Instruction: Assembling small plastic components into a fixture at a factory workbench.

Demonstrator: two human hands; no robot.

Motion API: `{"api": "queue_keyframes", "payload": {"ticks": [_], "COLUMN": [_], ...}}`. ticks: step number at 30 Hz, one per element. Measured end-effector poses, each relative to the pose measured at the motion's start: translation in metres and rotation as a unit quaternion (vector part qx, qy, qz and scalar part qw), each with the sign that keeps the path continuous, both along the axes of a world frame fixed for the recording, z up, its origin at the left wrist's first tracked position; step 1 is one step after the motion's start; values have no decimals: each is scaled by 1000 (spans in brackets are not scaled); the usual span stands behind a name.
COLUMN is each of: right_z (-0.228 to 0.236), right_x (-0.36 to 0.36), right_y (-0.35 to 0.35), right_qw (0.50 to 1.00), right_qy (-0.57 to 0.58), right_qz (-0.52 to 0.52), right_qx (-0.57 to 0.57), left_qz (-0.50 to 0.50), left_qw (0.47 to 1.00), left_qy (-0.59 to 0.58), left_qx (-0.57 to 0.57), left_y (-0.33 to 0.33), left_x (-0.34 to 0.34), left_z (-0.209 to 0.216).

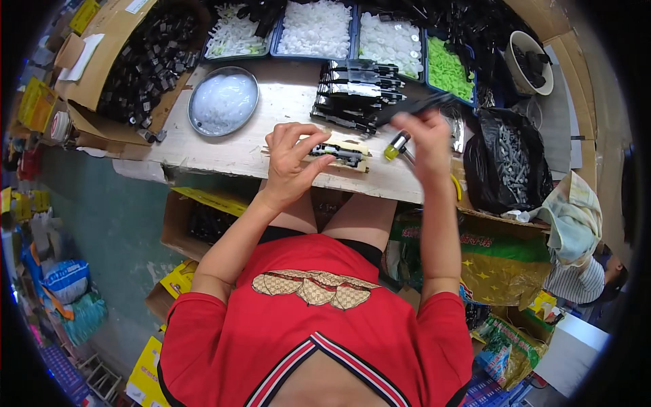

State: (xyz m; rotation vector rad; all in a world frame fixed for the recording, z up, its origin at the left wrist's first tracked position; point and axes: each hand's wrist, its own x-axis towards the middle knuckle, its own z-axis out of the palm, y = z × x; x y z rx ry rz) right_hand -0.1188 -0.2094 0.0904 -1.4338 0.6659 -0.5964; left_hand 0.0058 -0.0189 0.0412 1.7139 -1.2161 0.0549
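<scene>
"Where's the dark slim part (344, 156)?"
"On its cream block (354, 146) on the counter (285, 102), at three o'clock from your left hand (291, 157), long axis roughly nine to three. That hand's nearer, pinching the nine-o'clock end."
"And your right hand (430, 139)?"
"Blurred, between two and three from the part; I can't tell what it grips."

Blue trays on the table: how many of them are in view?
4, in a row at the far side: leftmost tray, second tray, third tray, and rightmost tray with green pieces. Others may be hidden by black parts.
</scene>
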Motion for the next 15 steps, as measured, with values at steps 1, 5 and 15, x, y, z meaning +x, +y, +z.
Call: {"api": "queue_keyframes", "payload": {"ticks": [1, 5, 15], "right_z": [-8, -29, -45], "right_x": [-4, -6, -12], "right_y": [20, 68, 71], "right_qw": [998, 985, 993], "right_qy": [23, -50, -34], "right_qz": [39, 67, 57], "right_qx": [34, 151, 101], "left_qz": [-8, -64, -75], "left_qw": [1000, 997, 990], "left_qy": [-1, -40, -105], "left_qx": [-7, 15, 52], "left_y": [-1, 1, 12], "left_x": [-2, -2, 18], "left_z": [5, 0, -2]}}
